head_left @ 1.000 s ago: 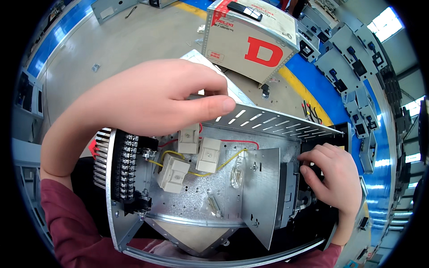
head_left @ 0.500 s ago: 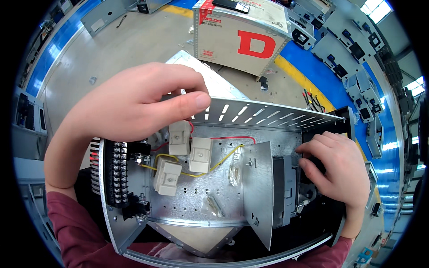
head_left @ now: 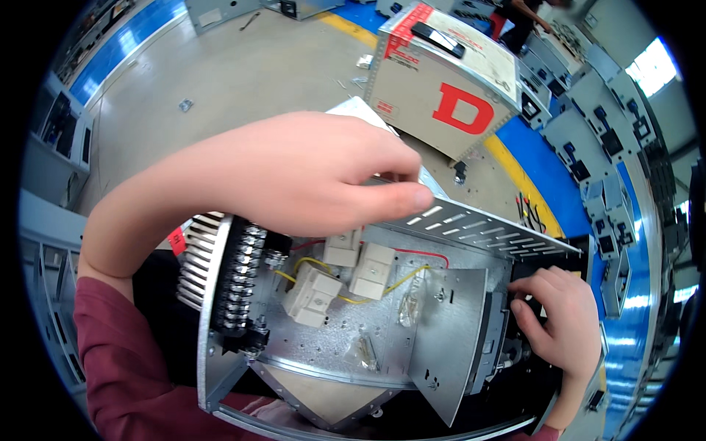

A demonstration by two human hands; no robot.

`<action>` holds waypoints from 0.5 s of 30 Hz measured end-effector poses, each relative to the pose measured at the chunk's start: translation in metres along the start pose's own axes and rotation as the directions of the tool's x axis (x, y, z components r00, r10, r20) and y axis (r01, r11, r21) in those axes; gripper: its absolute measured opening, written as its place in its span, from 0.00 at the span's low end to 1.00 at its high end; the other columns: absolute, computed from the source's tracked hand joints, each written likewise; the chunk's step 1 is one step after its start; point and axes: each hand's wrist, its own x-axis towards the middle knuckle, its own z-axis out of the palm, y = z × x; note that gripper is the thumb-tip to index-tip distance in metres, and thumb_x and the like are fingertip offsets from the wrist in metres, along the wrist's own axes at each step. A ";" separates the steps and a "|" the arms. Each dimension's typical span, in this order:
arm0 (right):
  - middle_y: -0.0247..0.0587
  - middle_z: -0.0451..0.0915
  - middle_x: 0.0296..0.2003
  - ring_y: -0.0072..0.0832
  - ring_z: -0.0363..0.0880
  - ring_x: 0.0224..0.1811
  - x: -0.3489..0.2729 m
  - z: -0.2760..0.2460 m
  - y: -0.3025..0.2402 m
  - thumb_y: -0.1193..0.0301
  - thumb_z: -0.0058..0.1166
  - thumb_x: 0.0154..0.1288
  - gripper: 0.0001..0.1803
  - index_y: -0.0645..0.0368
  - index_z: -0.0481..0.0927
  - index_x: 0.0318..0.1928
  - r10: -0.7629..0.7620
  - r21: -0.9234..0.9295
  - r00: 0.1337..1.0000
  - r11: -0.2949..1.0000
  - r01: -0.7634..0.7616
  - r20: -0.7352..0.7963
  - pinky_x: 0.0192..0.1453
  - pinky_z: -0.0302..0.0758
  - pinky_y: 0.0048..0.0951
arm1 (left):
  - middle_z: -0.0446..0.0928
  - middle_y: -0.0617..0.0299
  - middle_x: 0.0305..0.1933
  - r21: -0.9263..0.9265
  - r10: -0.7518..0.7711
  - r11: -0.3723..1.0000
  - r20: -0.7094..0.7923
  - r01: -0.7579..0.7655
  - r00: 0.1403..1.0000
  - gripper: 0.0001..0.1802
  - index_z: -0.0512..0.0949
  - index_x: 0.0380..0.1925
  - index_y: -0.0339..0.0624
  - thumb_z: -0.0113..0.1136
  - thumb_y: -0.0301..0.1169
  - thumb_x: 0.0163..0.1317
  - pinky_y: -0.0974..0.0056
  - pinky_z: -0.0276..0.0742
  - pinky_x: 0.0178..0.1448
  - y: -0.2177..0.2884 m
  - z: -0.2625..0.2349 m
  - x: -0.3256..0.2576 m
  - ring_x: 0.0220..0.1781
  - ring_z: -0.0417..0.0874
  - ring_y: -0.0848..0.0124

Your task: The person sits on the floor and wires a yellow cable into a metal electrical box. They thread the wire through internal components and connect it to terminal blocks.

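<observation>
My left hand reaches over the enclosure, its thumb inside and its curled fingers over the top edge of the slotted metal panel. My right hand is at the enclosure's right end, half curled beside a grey device, thumb and forefinger apart. Its other fingertips are hidden. Inside the enclosure sit several cream blocks with red and yellow wires, next to an upright metal plate. A black terminal strip runs along the left wall. Small clear bags of screws lie on the perforated base.
A large beige box with a dark phone on top stands beyond the enclosure. Grey cabinets line the right side. Loose cables and scraps lie on the floor. Another person is at the far top.
The enclosure has shifted right and tilted in view, its left end turned up more. My left hand has moved right along with the panel; my right hand keeps about the same place.
</observation>
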 end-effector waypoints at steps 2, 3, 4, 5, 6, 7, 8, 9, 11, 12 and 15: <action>0.38 0.89 0.37 0.42 0.88 0.43 0.001 0.000 -0.001 0.67 0.74 0.71 0.10 0.55 0.94 0.49 -0.007 0.010 1.000 1.000 0.007 -0.010 0.48 0.78 0.44 | 0.88 0.50 0.49 0.000 -0.020 1.000 0.039 0.020 0.999 0.23 0.88 0.54 0.40 0.57 0.50 0.93 0.47 0.84 0.59 0.002 -0.003 0.000 0.53 0.90 0.48; 0.38 0.89 0.37 0.42 0.88 0.43 0.001 0.000 -0.002 0.67 0.74 0.71 0.10 0.55 0.94 0.49 0.004 0.009 1.000 1.000 -0.004 0.000 0.49 0.78 0.44 | 0.88 0.50 0.49 -0.001 -0.019 1.000 0.038 0.019 0.999 0.24 0.88 0.54 0.40 0.57 0.50 0.93 0.47 0.84 0.59 0.003 -0.003 0.000 0.53 0.90 0.48; 0.38 0.89 0.37 0.43 0.88 0.43 0.001 0.000 -0.002 0.68 0.74 0.70 0.10 0.55 0.94 0.49 0.011 0.000 1.000 1.000 -0.011 0.002 0.49 0.78 0.45 | 0.89 0.50 0.49 -0.005 -0.015 1.000 0.038 0.015 0.999 0.25 0.88 0.55 0.40 0.57 0.51 0.93 0.47 0.84 0.59 0.003 -0.003 0.000 0.53 0.90 0.48; 0.38 0.89 0.37 0.43 0.88 0.43 0.001 0.000 -0.002 0.68 0.74 0.70 0.10 0.55 0.94 0.49 -0.003 0.007 1.000 1.000 0.003 -0.010 0.49 0.78 0.45 | 0.89 0.50 0.49 -0.010 -0.008 1.000 0.038 0.009 0.999 0.25 0.88 0.55 0.40 0.56 0.52 0.93 0.47 0.84 0.59 0.003 -0.002 0.000 0.53 0.90 0.48; 0.38 0.89 0.37 0.43 0.88 0.43 0.001 0.000 -0.002 0.68 0.74 0.70 0.10 0.55 0.94 0.49 -0.007 0.010 1.000 1.000 0.007 -0.008 0.49 0.78 0.45 | 0.89 0.49 0.49 0.016 0.004 1.000 0.037 -0.005 0.999 0.27 0.89 0.55 0.40 0.55 0.53 0.93 0.47 0.84 0.59 0.003 -0.003 0.000 0.54 0.91 0.48; 0.38 0.89 0.37 0.43 0.88 0.43 0.001 0.000 -0.002 0.68 0.74 0.71 0.10 0.56 0.94 0.49 -0.010 0.014 1.000 1.000 0.010 -0.005 0.49 0.78 0.45 | 0.89 0.49 0.49 0.016 0.009 1.000 0.036 -0.010 0.999 0.27 0.89 0.55 0.40 0.55 0.53 0.93 0.46 0.84 0.59 0.002 -0.002 0.000 0.54 0.91 0.48; 0.38 0.89 0.37 0.43 0.87 0.43 0.001 0.001 -0.001 0.68 0.74 0.71 0.10 0.56 0.94 0.49 -0.008 0.010 1.000 1.000 0.008 -0.001 0.49 0.78 0.45 | 0.89 0.49 0.49 0.017 0.014 1.000 0.035 -0.015 0.999 0.27 0.89 0.55 0.40 0.54 0.53 0.93 0.46 0.85 0.59 0.001 -0.002 0.000 0.54 0.91 0.48; 0.38 0.89 0.38 0.43 0.87 0.43 0.001 0.001 -0.001 0.68 0.74 0.71 0.10 0.56 0.94 0.49 -0.012 0.014 1.000 1.000 0.012 -0.007 0.49 0.78 0.45 | 0.90 0.49 0.49 0.020 0.019 1.000 0.034 -0.020 0.999 0.28 0.89 0.55 0.39 0.54 0.53 0.94 0.46 0.85 0.59 0.001 -0.002 0.000 0.55 0.91 0.48; 0.38 0.89 0.38 0.43 0.87 0.43 0.000 0.001 0.000 0.68 0.73 0.71 0.09 0.56 0.94 0.49 -0.003 0.018 1.000 1.000 0.003 -0.004 0.49 0.78 0.46 | 0.90 0.49 0.49 0.017 0.041 0.999 0.024 -0.041 0.999 0.28 0.89 0.55 0.39 0.54 0.54 0.94 0.46 0.85 0.59 0.000 -0.002 -0.001 0.55 0.91 0.47; 0.38 0.90 0.38 0.44 0.87 0.43 0.000 0.002 0.000 0.68 0.73 0.71 0.09 0.56 0.94 0.49 -0.011 0.020 1.000 1.000 0.012 -0.011 0.49 0.78 0.46 | 0.90 0.49 0.49 0.034 0.048 0.998 0.021 -0.049 0.999 0.28 0.89 0.55 0.39 0.54 0.54 0.94 0.45 0.85 0.60 0.000 -0.001 0.000 0.55 0.91 0.47; 0.38 0.90 0.38 0.44 0.88 0.44 -0.001 0.002 0.000 0.68 0.73 0.72 0.09 0.56 0.93 0.49 -0.022 0.019 1.000 1.000 0.023 -0.015 0.49 0.78 0.46 | 0.90 0.49 0.49 0.018 0.027 0.999 0.042 -0.028 0.999 0.28 0.89 0.55 0.39 0.53 0.54 0.94 0.45 0.85 0.60 0.000 -0.002 0.000 0.56 0.91 0.47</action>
